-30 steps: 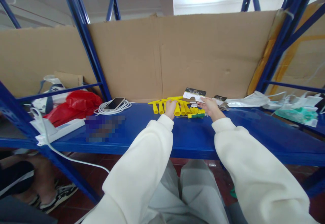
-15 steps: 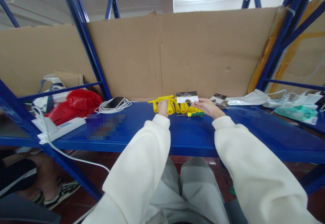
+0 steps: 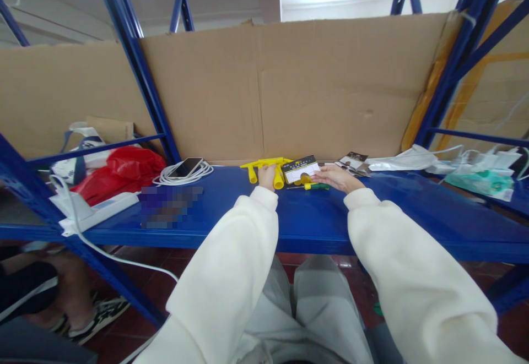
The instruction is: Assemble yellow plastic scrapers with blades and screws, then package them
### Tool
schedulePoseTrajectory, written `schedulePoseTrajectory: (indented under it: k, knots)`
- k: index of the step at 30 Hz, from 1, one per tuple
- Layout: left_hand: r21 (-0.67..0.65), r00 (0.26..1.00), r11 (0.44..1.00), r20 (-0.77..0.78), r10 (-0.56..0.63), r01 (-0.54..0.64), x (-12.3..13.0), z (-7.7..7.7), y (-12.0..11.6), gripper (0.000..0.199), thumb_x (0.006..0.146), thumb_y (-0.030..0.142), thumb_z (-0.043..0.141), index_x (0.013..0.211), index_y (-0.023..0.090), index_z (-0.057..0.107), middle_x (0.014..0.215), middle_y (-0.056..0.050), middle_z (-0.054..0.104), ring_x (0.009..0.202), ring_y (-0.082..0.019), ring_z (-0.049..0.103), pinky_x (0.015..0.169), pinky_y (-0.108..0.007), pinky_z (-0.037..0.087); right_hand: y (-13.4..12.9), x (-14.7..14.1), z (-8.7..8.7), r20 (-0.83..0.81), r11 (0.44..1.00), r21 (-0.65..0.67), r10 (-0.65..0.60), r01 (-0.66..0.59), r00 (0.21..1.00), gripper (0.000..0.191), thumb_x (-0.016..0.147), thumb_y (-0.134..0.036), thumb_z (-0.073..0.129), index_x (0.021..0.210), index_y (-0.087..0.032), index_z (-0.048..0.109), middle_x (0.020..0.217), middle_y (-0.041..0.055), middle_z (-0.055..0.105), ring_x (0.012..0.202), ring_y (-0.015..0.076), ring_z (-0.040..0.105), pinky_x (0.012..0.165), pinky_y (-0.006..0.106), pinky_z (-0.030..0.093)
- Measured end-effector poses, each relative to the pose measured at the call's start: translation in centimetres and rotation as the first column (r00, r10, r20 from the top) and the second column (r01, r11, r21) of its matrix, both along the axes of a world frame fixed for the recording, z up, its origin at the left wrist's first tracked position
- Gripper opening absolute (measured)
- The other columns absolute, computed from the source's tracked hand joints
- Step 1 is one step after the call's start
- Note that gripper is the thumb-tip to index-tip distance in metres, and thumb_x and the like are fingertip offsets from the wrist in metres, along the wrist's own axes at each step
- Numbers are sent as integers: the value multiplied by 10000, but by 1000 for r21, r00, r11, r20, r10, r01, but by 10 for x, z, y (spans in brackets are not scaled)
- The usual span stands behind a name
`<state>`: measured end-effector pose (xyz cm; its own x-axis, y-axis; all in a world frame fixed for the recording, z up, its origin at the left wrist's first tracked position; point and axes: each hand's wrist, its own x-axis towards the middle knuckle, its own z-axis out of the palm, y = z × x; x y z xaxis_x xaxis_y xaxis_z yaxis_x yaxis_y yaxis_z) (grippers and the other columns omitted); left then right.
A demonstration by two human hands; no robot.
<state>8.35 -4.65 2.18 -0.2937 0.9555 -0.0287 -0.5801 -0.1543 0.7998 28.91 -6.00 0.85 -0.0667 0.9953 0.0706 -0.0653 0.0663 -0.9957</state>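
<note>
My left hand (image 3: 266, 177) is closed among yellow T-shaped plastic pieces (image 3: 253, 172), its fingers wrapped round one; a round yellow tube end (image 3: 279, 180) sticks out just right of the knuckles. Between finger and thumb my right hand (image 3: 334, 178) pinches the right edge of a black-and-white printed card (image 3: 296, 171), which is tilted and hides most of the yellow pieces behind it. Below the card lies a screwdriver with a green and yellow handle (image 3: 316, 186). More black printed cards (image 3: 352, 161) rest behind my right hand.
A phone (image 3: 188, 168) sits on a coiled white cable (image 3: 169, 175) to the left, near a red plastic bag (image 3: 132, 168) and a white power strip (image 3: 105, 207). Masks and packaging (image 3: 483, 179) lie right. A cardboard wall (image 3: 322, 88) backs the blue shelf (image 3: 248, 223). Another person's leg shows lower left.
The card has come lower and a little left, tilting with its right side up, and covers more of the yellow pieces. My right hand moved slightly with it; my left hand stays nearly in place.
</note>
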Motion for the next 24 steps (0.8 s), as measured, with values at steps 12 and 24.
schedulePoseTrajectory:
  k: [12, 24]
  knots:
    - [-69, 977, 989, 164, 140, -130, -9, 3, 13, 120, 964, 193, 495, 979, 185, 614, 707, -9, 655, 676, -137, 694, 643, -226, 554, -8, 0, 5, 39, 981, 42, 186, -188, 982, 100, 793, -159, 778, 755, -102, 705, 612, 21, 685, 473, 59, 570, 587, 186, 557]
    - [37, 988, 987, -11, -155, 155, -7, -5, 13, 168, 883, 260, 682, 763, 173, 602, 587, 14, 617, 508, -103, 608, 549, -210, 509, -6, -4, 2, 58, 967, 37, 248, -250, 967, 181, 744, -245, 836, 735, -117, 709, 667, 36, 718, 482, 60, 568, 588, 197, 552]
